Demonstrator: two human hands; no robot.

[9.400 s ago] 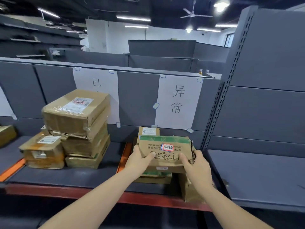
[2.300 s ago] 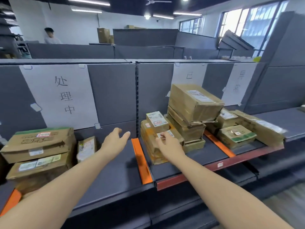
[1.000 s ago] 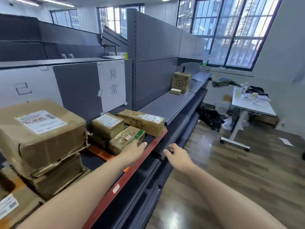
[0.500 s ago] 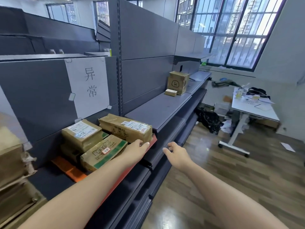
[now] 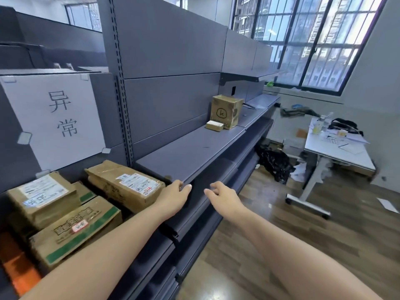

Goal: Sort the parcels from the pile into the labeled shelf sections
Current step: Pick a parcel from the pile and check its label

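Note:
Both my hands reach forward holding nothing. My left hand (image 5: 175, 197) hovers by the front corner of the grey shelf (image 5: 194, 154), fingers relaxed. My right hand (image 5: 223, 194) floats just right of it, fingers loosely bent. Under the white paper label (image 5: 54, 118) lie three brown parcels: a long taped one (image 5: 123, 185), one with a white sticker (image 5: 41, 195) and a green-striped one (image 5: 73, 228). Far along the grey shelf stand a tall cardboard box (image 5: 226, 110) and a small flat box (image 5: 214, 126).
An orange divider strip (image 5: 19, 271) lies at the lower left. A white desk on wheels (image 5: 337, 148) with clutter stands at the right on the wooden floor (image 5: 313, 234). A dark bag (image 5: 275, 163) sits by the shelf foot. Large windows fill the far wall.
My view has swung further right along the shelves; the labelled section slid left. Both hands, still holding nothing, now reach toward the long grey shelf's near corner.

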